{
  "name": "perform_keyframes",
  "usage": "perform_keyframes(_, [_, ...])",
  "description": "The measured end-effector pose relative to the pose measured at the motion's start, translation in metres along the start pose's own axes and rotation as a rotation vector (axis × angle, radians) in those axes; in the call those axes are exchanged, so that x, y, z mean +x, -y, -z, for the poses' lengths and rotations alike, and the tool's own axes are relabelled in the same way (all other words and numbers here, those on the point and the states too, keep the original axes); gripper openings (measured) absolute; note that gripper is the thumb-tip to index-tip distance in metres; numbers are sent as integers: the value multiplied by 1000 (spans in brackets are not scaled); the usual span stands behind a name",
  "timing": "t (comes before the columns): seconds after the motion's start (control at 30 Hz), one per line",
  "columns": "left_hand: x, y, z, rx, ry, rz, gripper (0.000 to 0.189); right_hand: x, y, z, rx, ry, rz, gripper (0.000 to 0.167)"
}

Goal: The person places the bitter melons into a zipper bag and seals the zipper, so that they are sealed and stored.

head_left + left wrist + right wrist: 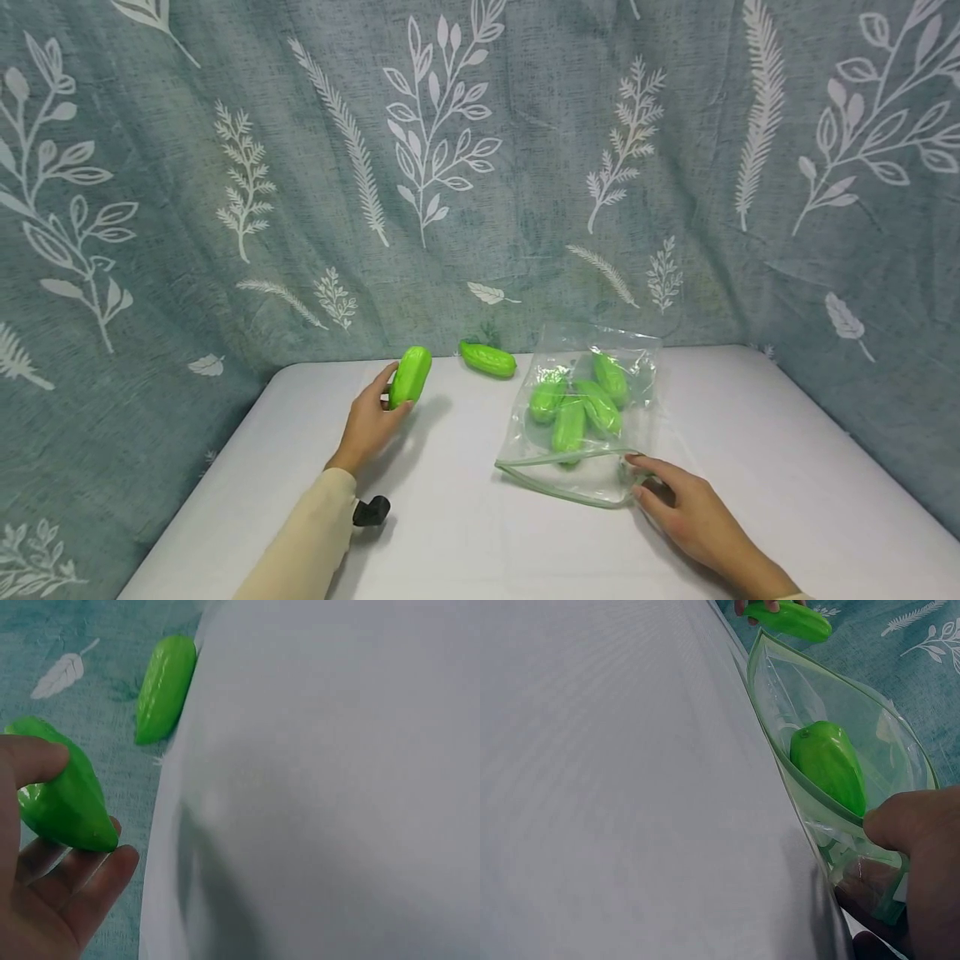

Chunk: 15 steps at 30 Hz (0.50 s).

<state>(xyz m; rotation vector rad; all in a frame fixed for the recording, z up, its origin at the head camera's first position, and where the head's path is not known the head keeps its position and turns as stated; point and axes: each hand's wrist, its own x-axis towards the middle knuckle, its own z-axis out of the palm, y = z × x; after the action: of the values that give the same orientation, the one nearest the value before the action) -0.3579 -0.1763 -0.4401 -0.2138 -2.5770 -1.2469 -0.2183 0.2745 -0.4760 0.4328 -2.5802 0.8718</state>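
This is a curtained-off tabletop nook, a plain staging corner; whether it stands in a home, a studio or a workplace cannot be told. A grey-teal fabric [540, 250] printed with white leaf sprigs [486, 293] rises behind the far edge of the white surface [450, 542] and comes forward past both rounded far corners, along the left and right edges, hanging in soft folds like a curtain and hiding the room beyond.
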Motion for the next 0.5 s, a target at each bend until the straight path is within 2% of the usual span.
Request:
perform_keyframes(0.3, [-14, -14, -6, -21, -30, -86, 72, 0, 1, 1, 11, 10, 2, 37])
perform_keyframes(0.5, [-24, -25, -8, -46, 6, -101, 69, 1, 2, 2, 19, 34, -26, 38])
